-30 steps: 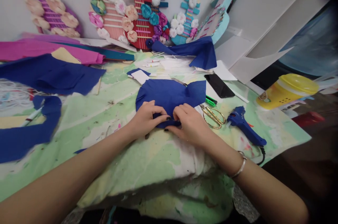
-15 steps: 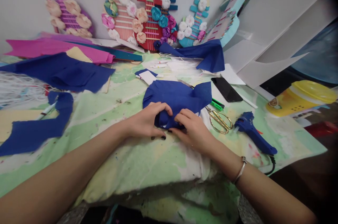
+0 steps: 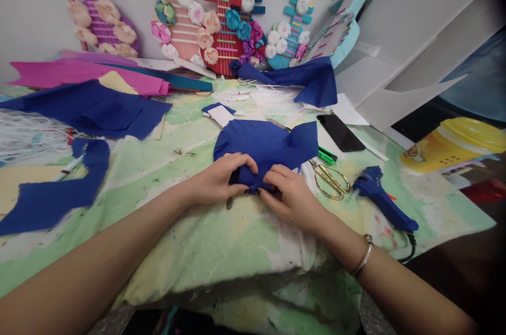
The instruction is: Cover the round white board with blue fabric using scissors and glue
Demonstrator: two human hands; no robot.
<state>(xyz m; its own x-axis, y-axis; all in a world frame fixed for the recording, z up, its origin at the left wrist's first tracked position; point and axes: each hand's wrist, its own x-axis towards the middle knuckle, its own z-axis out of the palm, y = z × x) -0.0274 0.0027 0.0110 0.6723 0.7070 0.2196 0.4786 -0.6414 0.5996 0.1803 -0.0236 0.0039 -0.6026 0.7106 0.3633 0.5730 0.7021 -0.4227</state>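
Note:
A piece of dark blue fabric (image 3: pixel 256 140) with a rounded left side lies on the table in front of me. Something white peeks out under its right edge. My left hand (image 3: pixel 223 177) grips the near edge, thumb in front and fingers on top. Close beside it, my right hand (image 3: pixel 290 195) pinches the same edge, its fingers curled over the fabric. Both thumbs are almost touching at the rim. Gold-handled scissors (image 3: pixel 332 181) and a green cutter (image 3: pixel 326 155) lie just right of the fabric. Farther right rests a blue glue gun (image 3: pixel 381 198).
Blue fabric scraps (image 3: pixel 79 182) and white strings (image 3: pixel 31 135) lie at left. A black phone (image 3: pixel 340 133) and a yellow lidded tub (image 3: pixel 454 145) are at right. Decorated paper instruments (image 3: pixel 223 24) stand along the wall. A painted green cloth (image 3: pixel 190 250) covers the table.
My left thumb has risen from the tablecloth onto the near edge of the blue fabric. My right fingers have shifted slightly along that edge. The fabric has stayed in place.

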